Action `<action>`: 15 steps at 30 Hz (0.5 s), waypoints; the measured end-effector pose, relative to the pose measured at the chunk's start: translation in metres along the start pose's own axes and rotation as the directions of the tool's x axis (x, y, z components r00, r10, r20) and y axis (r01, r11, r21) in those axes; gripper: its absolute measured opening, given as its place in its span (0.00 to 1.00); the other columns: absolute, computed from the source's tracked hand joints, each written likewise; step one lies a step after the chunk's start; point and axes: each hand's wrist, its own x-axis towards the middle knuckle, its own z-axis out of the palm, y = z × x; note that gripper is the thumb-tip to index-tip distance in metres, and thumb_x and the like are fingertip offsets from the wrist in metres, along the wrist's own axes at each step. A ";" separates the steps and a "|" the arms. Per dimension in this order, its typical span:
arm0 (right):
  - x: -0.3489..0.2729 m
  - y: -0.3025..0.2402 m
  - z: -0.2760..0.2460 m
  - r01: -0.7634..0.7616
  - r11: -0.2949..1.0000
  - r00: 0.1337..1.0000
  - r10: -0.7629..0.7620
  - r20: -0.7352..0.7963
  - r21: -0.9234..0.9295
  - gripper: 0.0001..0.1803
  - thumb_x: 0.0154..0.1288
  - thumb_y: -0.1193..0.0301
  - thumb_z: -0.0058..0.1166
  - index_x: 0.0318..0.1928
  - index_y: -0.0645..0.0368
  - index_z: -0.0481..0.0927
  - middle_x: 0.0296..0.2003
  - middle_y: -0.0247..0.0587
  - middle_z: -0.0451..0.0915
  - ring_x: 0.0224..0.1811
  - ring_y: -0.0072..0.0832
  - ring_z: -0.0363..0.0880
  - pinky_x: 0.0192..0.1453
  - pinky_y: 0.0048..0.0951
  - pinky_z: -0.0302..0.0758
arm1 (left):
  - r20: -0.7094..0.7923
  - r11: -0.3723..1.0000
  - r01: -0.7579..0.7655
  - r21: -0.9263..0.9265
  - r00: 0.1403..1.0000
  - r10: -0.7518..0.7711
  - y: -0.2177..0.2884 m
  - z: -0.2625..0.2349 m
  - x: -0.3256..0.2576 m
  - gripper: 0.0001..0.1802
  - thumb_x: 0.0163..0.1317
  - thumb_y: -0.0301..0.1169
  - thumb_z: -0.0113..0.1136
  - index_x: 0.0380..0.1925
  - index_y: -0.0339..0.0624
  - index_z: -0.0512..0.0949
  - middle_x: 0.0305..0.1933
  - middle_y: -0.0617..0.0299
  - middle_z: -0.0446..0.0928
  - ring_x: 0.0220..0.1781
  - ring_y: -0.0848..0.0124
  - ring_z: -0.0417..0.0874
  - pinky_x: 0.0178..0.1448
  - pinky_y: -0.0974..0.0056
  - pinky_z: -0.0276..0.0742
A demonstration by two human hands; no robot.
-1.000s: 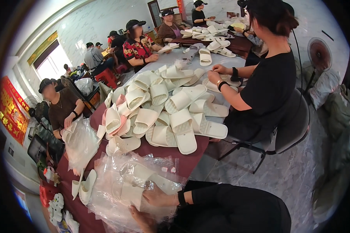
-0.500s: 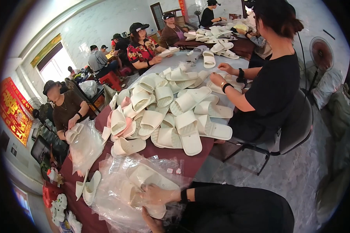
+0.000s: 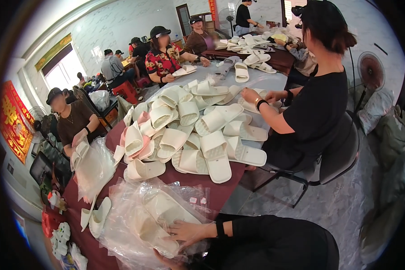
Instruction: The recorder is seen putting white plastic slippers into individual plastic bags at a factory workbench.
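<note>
A pair of cream slippers (image 3: 159, 209) lies at the near end of the table, among crinkled clear plastic bags (image 3: 121, 220). My right hand (image 3: 186, 231), a black band at its wrist, rests on the slippers with its fingers stretched out. Low by the frame's edge, my left hand (image 3: 168, 260) is closed at the near edge of the plastic, beside the lower slipper. Plastic and the frame's edge hide part of its fingers. Whether the slippers lie inside a bag or on top of one I cannot tell. Two small white tags (image 3: 198, 200) lie just beyond.
A heap of cream and pink slippers (image 3: 184, 121) covers the mid-table. Another slipper pair (image 3: 99, 218) sits left on the maroon tablecloth (image 3: 72, 198). One person (image 3: 76, 121) handles bagged slippers at left; another (image 3: 315, 94) works seated at right. Others sit farther along.
My right hand's fingers have spread flatter over the slippers. My left hand has slid slightly left and down. The co-worker at right has drawn both hands to a slipper.
</note>
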 end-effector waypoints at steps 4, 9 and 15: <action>0.016 -0.005 0.019 -0.080 0.996 0.991 0.075 -0.107 -0.049 0.39 0.58 0.48 0.50 0.67 0.52 0.61 0.65 0.57 0.58 0.65 0.49 0.58 0.63 0.48 0.55 | 0.105 0.960 -0.251 0.124 0.965 0.239 0.013 0.005 -0.013 0.39 0.60 0.46 0.58 0.62 0.30 0.56 0.50 0.52 0.75 0.49 0.60 0.77 0.58 0.54 0.70; 0.016 0.003 0.041 -0.099 0.976 0.902 0.007 -0.431 -0.192 0.35 0.61 0.50 0.50 0.66 0.51 0.62 0.65 0.57 0.57 0.65 0.50 0.58 0.61 0.48 0.57 | 0.268 0.718 0.443 -0.537 0.897 -0.352 0.015 -0.009 0.002 0.29 0.59 0.41 0.61 0.51 0.31 0.65 0.34 0.59 0.73 0.31 0.64 0.73 0.40 0.61 0.73; -0.001 0.006 -0.002 -0.173 0.985 0.928 0.156 -0.338 -0.022 0.34 0.57 0.54 0.53 0.61 0.58 0.67 0.66 0.64 0.52 0.66 0.56 0.55 0.63 0.49 0.57 | -0.111 0.931 -0.280 0.235 0.944 0.312 -0.028 -0.017 -0.014 0.30 0.55 0.32 0.65 0.54 0.32 0.64 0.41 0.54 0.74 0.39 0.60 0.76 0.45 0.59 0.74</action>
